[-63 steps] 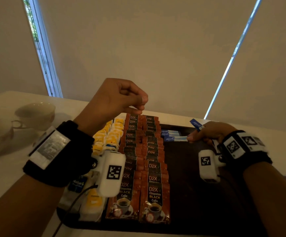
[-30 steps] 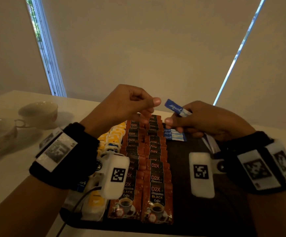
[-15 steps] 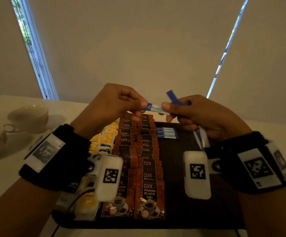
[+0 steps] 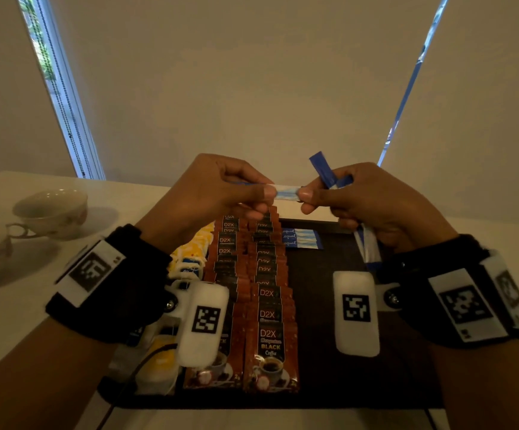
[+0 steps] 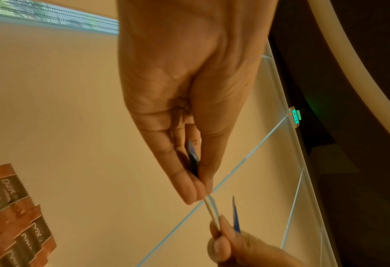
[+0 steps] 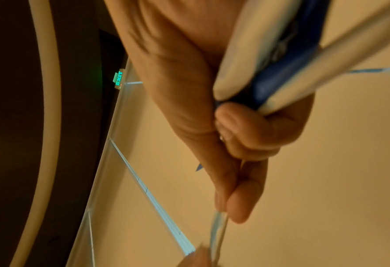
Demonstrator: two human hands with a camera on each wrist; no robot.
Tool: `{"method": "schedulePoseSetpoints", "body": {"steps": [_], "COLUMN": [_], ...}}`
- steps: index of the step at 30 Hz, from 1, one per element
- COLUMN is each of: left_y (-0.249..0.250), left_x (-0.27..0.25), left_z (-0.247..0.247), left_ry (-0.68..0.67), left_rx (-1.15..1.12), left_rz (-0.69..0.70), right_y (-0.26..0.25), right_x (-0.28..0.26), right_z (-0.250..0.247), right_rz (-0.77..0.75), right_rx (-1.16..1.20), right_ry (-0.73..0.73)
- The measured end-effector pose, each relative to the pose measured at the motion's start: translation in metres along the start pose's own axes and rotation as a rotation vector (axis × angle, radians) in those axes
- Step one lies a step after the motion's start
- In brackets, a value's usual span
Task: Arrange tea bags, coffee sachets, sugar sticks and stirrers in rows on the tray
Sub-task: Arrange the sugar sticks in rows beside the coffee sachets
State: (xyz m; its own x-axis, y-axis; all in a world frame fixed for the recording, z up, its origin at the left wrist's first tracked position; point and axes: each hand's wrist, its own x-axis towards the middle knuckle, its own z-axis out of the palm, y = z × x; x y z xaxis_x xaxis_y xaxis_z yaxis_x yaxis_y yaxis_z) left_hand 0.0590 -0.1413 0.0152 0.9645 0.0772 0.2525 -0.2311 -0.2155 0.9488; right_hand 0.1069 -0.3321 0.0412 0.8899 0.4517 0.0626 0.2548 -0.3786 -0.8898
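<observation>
- Since the earlier frames we have lifted our right hand (image 4: 373, 203) up from the far end of the tray (image 4: 329, 383), and both hands have met in the air above it; before that, our left hand (image 4: 214, 193) waited alone with its fingers curled.
- Now one sugar stick (image 4: 286, 192) is stretched between the two hands: the left thumb and fingers pinch its one end, the right thumb and forefinger pinch the other.
- Our right hand also grips a bundle of spare sticks (image 4: 367, 243) in the palm, with blue ends showing above and below the fist.
- On the tray we see the yellow tea bags (image 4: 193, 249) at the left, two rows of coffee sachets (image 4: 270, 346) beside them, and three laid sugar sticks (image 4: 301, 238) at the far end, just right of the coffee.
- We judge the step in hand is passing one stick from the bundle to the left hand, in the sugar row.
- Next, we think, the right fingers should let go, and the left hand should lay this stick just in front of the three, parallel to them.
- We see no stirrers.
</observation>
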Motion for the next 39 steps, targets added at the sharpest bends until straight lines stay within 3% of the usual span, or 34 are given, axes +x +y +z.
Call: {"method": "schedulePoseSetpoints", "body": {"steps": [6, 9, 15, 31, 36, 39], "left_y": [0.0, 0.001, 0.003, 0.0, -0.001, -0.001], "left_x": [0.001, 0.001, 0.002, 0.004, 0.005, 0.003], "left_z": [-0.012, -0.014, -0.017, -0.017, -0.017, -0.016], "left_ry": [0.055, 0.082, 0.089, 0.064, 0.038, 0.022], "left_rx": [0.013, 0.018, 0.019, 0.051, 0.087, 0.105], "left_rz": [0.007, 0.037, 0.063, 0.039, 0.038, 0.032], "right_y": [0.025, 0.051, 0.096, 0.09, 0.083, 0.084], "right_x": [0.009, 0.024, 0.057, 0.069, 0.068, 0.069], "right_z": [-0.03, -0.044, -0.044, -0.015, -0.012, -0.017], "right_rz": [0.117, 0.274, 0.623, 0.662, 0.664, 0.599], "right_rx": [-0.015, -0.026, -0.279, -0.343, -0.45, -0.545], "right_ry": [0.076, 0.113, -0.052, -0.045, -0.069, -0.01]}}
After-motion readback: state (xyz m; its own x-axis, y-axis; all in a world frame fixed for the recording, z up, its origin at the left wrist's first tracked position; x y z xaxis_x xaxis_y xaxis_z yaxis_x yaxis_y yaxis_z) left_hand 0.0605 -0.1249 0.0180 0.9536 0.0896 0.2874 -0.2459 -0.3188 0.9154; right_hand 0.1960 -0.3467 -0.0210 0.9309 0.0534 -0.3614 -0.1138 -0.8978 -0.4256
